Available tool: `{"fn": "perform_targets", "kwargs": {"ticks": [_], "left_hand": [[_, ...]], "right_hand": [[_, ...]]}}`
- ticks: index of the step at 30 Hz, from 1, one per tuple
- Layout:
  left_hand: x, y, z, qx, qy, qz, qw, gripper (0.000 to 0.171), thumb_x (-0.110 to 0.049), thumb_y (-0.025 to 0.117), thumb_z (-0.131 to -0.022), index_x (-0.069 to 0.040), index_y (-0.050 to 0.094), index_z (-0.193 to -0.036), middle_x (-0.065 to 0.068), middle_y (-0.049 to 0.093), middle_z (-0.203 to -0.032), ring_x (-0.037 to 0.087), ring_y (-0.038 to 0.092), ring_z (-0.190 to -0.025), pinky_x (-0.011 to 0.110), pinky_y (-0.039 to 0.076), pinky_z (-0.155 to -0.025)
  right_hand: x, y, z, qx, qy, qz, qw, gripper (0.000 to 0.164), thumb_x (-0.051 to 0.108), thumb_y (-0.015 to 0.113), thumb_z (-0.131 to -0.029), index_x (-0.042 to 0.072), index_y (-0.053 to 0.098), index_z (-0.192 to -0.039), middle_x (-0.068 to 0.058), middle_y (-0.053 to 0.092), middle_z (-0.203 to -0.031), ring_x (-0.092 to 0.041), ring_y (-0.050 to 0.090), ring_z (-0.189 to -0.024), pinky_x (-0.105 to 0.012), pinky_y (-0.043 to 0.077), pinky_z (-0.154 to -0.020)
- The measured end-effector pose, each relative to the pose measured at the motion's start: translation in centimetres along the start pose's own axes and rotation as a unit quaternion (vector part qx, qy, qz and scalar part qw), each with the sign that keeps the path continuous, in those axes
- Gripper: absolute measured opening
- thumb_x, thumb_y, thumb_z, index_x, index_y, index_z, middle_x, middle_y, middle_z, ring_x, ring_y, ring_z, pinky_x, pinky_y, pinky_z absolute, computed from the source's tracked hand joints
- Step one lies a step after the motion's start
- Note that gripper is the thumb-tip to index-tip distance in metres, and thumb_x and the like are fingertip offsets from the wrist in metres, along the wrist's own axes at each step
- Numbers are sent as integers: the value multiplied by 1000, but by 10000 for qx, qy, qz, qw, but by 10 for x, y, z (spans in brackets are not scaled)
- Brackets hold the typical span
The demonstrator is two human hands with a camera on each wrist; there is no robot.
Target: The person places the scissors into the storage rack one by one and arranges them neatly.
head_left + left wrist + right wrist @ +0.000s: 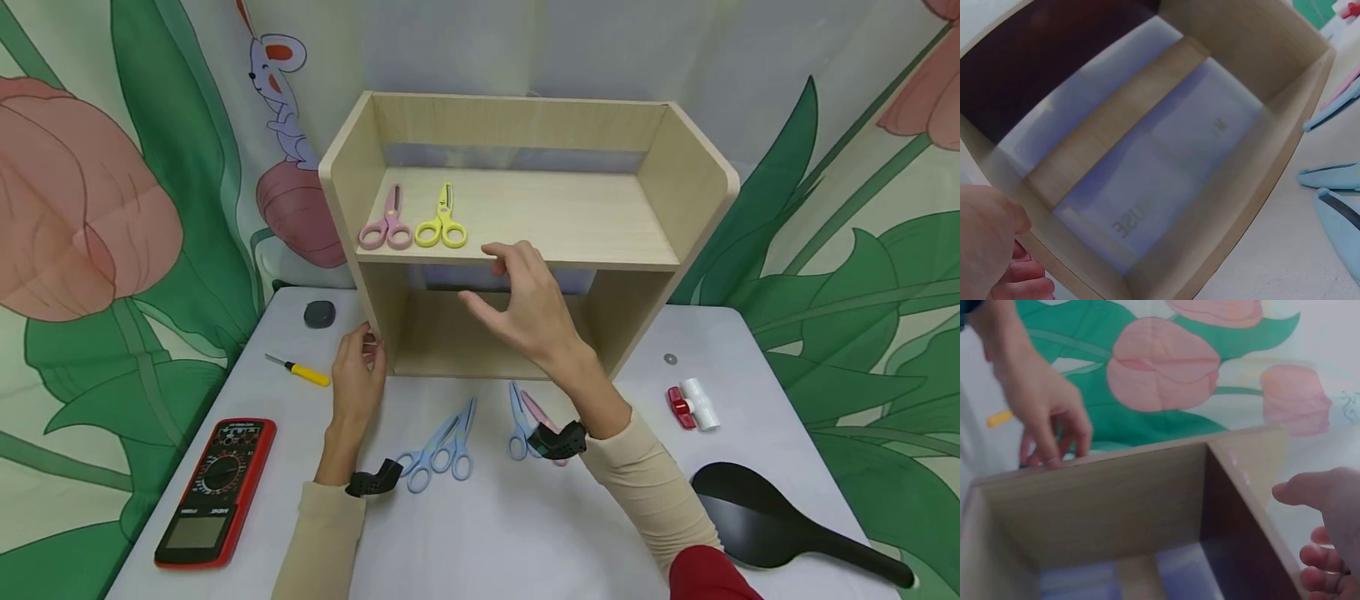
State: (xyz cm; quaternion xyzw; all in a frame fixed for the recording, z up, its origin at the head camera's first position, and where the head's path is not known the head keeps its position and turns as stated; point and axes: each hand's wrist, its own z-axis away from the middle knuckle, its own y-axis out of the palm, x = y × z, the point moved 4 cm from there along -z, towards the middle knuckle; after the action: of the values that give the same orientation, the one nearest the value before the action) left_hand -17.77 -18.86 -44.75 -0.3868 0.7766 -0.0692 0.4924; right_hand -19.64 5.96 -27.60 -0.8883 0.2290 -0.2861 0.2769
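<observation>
Nearest me is a red sleeve (708, 575) high on the person's right arm, with a ribbed beige cuff below it. That arm runs up to the right hand (536, 308), thumb and fingers spread well apart with nothing between them, in front of the middle board of a pale wooden two-tier shelf unit (555, 217). The left hand (358, 375) has its fingers bent, touching the front edge of the unit's left side panel; I can't tell whether they pinch it.

Just up and left of the right fingertips, on the upper board, lie yellow plastic-handled scissors (443, 221), and beside them pink plastic-handled scissors (391, 222). Under the right wrist, on the white table (487, 542), are light blue scissors (519, 417) and a second pink pair (537, 408), partly hidden. Two more blue pairs (463, 429) lie together between the forearms.

Left of the left hand there's a yellow-handled screwdriver (309, 373), a rounded black object (320, 314) beyond it, and a red-and-black multimeter (217, 492) nearer me. Out to the right of the right hand sit a small grey washer (671, 359) and a white pipe piece with a red handle (700, 404); nearer me, beside the right sleeve, is a broad black spatula (757, 521). A flower-printed cloth (90, 200) hangs behind everything.
</observation>
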Motion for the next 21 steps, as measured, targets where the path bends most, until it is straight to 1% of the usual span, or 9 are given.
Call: {"fn": "perform_targets", "kwargs": {"ticks": [3,6,9,11,14,18,21], "left_hand": [[-2,1,-2,-7,-32,1,10000,40,-12,61,-99,1,53,-135,21,59,-114,33,67,-99,45,62,-87],[-3,1,-2,-16,-94,29,10000,39,-11,62,-98,1,54,-135,22,59,-114,33,67,-99,46,62,-87],[-4,3,-4,14,-96,87,9999,38,-10,62,-98,2,54,-134,23,59,-113,34,67,-99,46,62,-87],[-5,4,-4,43,-97,128,9999,38,-10,61,-99,2,54,-134,23,58,-113,35,67,-99,46,62,-87],[-5,4,-5,34,-127,143,9998,39,-10,61,-98,2,54,-134,23,58,-113,35,67,-98,46,62,-86],[-3,3,-4,4,-177,123,9998,40,-10,62,-98,2,53,-135,23,58,-114,35,67,-99,47,62,-86],[-3,2,-2,36,-174,136,9997,40,-11,62,-98,2,53,-135,24,58,-114,35,67,-99,48,62,-87]], "right_hand": [[-7,-2,16,165,8,94,9998,59,28,81,-83,0,57,-128,-12,55,-97,-23,47,-87,-32,42,-72],[-14,2,35,411,113,132,9990,62,30,81,-82,0,56,-130,-13,56,-101,-24,48,-91,-34,45,-75],[-25,6,57,658,331,160,9972,64,31,81,-82,1,55,-132,-15,57,-108,-25,51,-97,-37,51,-81],[-32,10,71,820,514,185,9951,65,33,81,-82,2,54,-132,-15,58,-113,-26,53,-103,-39,54,-87],[-42,17,90,1051,784,200,9912,66,34,81,-81,3,54,-133,-16,59,-116,-27,54,-109,-42,56,-92],[-55,29,114,1331,1206,183,9836,66,37,80,-83,3,54,-134,-15,60,-117,-27,55,-110,-43,56,-89],[-63,38,134,1499,1572,219,9759,66,39,79,-82,4,55,-133,-13,61,-117,-27,56,-108,-42,56,-85]]}}
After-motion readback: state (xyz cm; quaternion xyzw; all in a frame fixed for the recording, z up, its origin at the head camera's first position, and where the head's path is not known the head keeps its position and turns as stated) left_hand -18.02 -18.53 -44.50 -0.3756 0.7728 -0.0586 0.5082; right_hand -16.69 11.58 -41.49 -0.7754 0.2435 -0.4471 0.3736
